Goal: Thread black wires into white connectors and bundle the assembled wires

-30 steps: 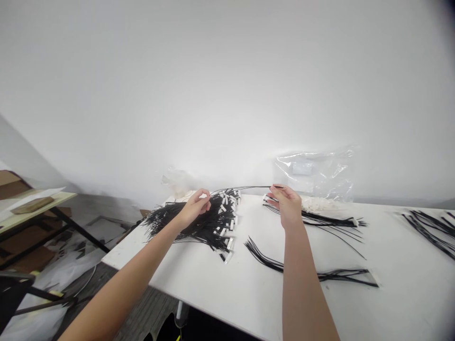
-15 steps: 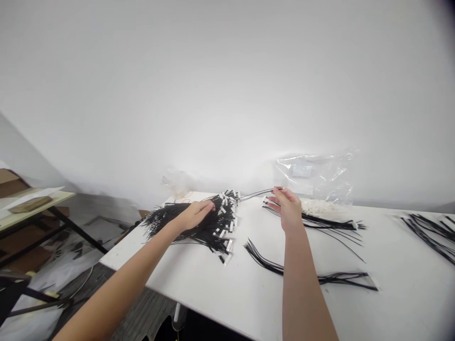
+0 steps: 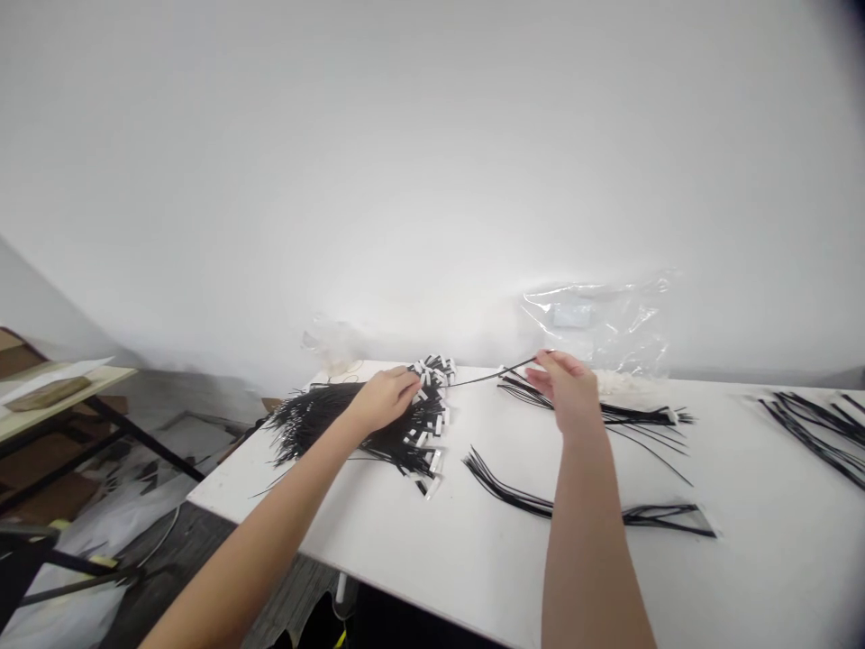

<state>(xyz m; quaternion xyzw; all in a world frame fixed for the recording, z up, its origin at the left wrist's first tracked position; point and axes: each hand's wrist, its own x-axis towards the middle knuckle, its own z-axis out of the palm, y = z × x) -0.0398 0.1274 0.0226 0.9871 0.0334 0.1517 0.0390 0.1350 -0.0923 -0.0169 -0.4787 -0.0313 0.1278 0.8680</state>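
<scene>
A big pile of thin black wires with white connector ends (image 3: 365, 424) lies at the left end of the white table (image 3: 473, 559). My left hand (image 3: 385, 398) rests on top of that pile, fingers curled down onto the wires. My right hand (image 3: 569, 386) is raised just above the table and pinches one end of a single black wire (image 3: 496, 371) that stretches left toward the pile. Under and beyond my right hand lies a smaller bundle of black wires (image 3: 628, 416).
Another bundle of black wires (image 3: 581, 509) lies in the table's middle, and more wires (image 3: 811, 424) at the far right. A clear plastic bag (image 3: 598, 324) with small white parts leans on the wall. Left of the table stands a low desk (image 3: 54, 397) over a cluttered floor.
My right hand has drawn the single wire to the right, out of the pile. My left hand has dropped from a raised pinch onto the pile and slid a little right.
</scene>
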